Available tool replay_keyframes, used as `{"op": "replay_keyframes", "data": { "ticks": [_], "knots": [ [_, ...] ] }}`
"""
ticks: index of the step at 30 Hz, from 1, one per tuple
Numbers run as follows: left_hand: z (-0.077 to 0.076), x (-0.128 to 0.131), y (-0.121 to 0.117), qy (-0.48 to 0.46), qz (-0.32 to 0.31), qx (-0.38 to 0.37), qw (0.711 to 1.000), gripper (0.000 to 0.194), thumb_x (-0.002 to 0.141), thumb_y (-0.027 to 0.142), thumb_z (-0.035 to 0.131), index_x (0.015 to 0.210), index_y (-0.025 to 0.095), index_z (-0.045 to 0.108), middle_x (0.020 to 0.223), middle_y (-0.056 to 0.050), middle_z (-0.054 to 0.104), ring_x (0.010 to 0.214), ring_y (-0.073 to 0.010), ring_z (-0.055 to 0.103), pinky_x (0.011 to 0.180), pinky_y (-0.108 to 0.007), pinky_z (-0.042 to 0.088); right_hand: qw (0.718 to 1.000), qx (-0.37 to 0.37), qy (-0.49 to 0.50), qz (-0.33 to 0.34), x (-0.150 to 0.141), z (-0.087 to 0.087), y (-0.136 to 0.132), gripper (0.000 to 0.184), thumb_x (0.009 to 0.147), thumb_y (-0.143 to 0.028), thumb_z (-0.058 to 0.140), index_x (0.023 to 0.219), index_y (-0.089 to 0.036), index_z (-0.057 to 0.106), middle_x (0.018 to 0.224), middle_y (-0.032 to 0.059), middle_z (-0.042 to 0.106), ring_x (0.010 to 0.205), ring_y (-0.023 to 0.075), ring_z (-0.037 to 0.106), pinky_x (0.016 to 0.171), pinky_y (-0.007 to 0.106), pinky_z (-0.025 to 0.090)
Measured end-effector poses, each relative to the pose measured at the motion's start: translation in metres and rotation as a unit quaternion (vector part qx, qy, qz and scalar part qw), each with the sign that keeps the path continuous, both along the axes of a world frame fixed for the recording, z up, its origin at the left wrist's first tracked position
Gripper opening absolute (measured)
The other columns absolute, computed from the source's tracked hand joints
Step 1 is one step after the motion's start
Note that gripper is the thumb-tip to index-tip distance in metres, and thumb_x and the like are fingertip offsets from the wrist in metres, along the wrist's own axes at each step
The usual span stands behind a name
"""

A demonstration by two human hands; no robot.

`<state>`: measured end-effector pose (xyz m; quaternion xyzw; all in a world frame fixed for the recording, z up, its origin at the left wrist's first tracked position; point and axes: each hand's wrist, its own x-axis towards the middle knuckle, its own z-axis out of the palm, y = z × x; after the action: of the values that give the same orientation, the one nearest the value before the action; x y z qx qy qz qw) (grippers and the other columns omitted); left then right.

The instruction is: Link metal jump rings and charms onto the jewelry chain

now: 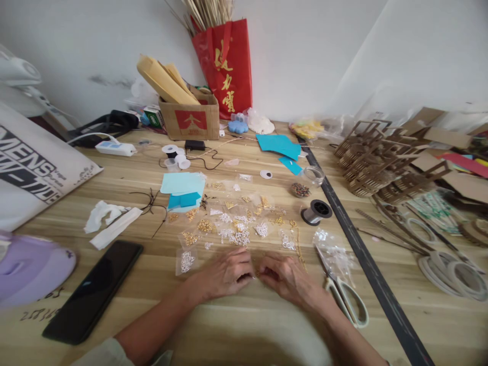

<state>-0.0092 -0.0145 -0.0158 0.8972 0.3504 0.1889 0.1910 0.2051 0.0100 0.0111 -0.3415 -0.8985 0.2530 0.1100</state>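
Note:
My left hand (233,270) and my right hand (284,274) are close together low over the wooden table (152,284), a narrow gap between them. The fingers of both are curled inward and pressed together; whatever they pinch is too small or hidden to name. Just beyond my left hand lies a heap of silver findings (240,237), with small bags of gold findings (205,225) around it. A bag of silver rings (186,261) sits to its left. Beside my right hand run a gold chain (298,244) and a bag of silver rings (287,241).
Scissors (345,300) lie right of my right hand, below a clear plastic bag (331,249). A wire spool (316,212) stands farther back, near a black strip (358,239). At left is a black phone (95,290). A cardboard box (188,119) and red bag (236,66) stand behind.

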Motion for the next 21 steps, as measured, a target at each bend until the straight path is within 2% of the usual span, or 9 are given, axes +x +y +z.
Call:
{"op": "replay_keyframes", "data": {
  "ticks": [21],
  "knots": [
    [0.0052, 0.0047, 0.0024, -0.043, 0.011, -0.006, 0.999, 0.013, 0.088, 0.014, 0.056, 0.079, 0.019, 0.063, 0.08, -0.001, 0.063, 0.082, -0.0168, 0.057, 0.076, -0.027, 0.044, 0.998, -0.06, -0.001, 0.002, -0.0001, 0.0033, -0.0005, 0.012, 0.084, -0.009, 0.058, 0.083, -0.02, 0.063, 0.081, 0.0003, 0.066, 0.069, 0.0148, 0.062, 0.064, 0.023, 0.041]
  ]
}}
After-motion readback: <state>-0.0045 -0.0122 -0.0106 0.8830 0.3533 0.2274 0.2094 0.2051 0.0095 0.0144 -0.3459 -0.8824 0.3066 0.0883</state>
